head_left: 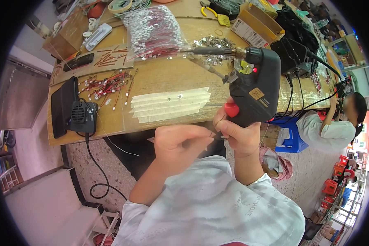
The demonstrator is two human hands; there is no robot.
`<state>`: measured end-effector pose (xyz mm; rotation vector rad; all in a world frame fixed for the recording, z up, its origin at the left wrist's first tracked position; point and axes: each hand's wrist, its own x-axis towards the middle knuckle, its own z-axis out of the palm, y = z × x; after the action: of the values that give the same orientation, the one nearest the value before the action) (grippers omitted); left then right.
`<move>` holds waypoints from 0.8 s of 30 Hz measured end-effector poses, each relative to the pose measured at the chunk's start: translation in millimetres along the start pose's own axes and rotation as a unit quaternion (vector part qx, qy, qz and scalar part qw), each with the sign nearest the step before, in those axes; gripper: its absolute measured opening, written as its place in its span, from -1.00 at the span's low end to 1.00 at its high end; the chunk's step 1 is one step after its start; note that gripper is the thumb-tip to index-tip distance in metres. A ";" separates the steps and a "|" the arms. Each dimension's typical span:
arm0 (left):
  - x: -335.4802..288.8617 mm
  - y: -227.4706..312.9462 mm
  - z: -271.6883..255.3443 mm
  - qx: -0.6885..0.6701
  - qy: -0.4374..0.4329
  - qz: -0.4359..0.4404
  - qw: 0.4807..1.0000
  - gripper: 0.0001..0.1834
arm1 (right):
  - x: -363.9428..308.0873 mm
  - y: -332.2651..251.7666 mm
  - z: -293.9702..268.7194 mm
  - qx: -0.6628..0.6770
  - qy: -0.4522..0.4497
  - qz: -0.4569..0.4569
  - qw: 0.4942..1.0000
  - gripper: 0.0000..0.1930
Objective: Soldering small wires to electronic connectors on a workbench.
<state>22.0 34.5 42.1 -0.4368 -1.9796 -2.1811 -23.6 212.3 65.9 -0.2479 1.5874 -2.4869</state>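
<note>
On the left of the bench (160, 78), beside the small black fan (83, 117), lies a loose heap of short red wires (106, 86) with metal ends; I judge these to be pieces already worked, though I cannot tell finished from waiting by sight alone. More red wires lie on the cardboard sheet (110, 57) behind them. Next along, strips of masking tape (170, 104) are stuck flat on the wood, with two tiny metal bits sitting on them.

My left hand (180, 141) is closed in a pinch near the bench edge, fingertips gripping something thin and dark, most likely one wire; it is too small to be sure. It nearly meets my right hand (238, 135), which is wrapped tight around the grip of the black soldering gun (252, 88), a finger by the red trigger (231, 110). The gun's tip points left over the bench, well apart from the piece in my fingers, so I judge this joint is not yet made.

As for containers: the clear plastic bag (153, 30) up the bench is packed with red wires, which suggests plenty of work left. A scatter of small silver parts (215, 43) lies loose to its right. The open cardboard box (256, 24) farther right shows no contents I can make out.
</note>
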 end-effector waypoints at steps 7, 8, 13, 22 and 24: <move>8.5 -18.8 0.7 -0.025 0.019 0.111 0.993 -0.77 | -6.1 14.8 -2.8 -0.004 -0.015 -0.033 0.999 -0.65; 8.3 -16.9 -1.8 -0.017 0.025 0.094 0.995 -0.74 | -7.2 19.8 -1.6 -0.003 -0.013 -0.026 1.000 -0.65; 4.7 -18.9 -18.7 0.057 0.053 0.053 0.996 -0.69 | -6.1 46.6 -3.0 -0.075 -0.046 -0.081 0.993 -0.53; 17.5 -33.8 -44.9 0.207 0.025 0.122 0.971 -0.64 | 4.5 48.2 5.4 -0.160 -0.049 0.040 0.985 -0.71; 21.8 -33.2 -48.2 0.221 0.025 0.162 0.961 -0.63 | 3.8 48.4 8.3 -0.145 -0.021 0.056 0.988 -0.73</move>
<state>-14.0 -8.0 14.0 -0.5776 -2.1096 -1.4889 -22.3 184.1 25.6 -0.2415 1.8865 -2.1503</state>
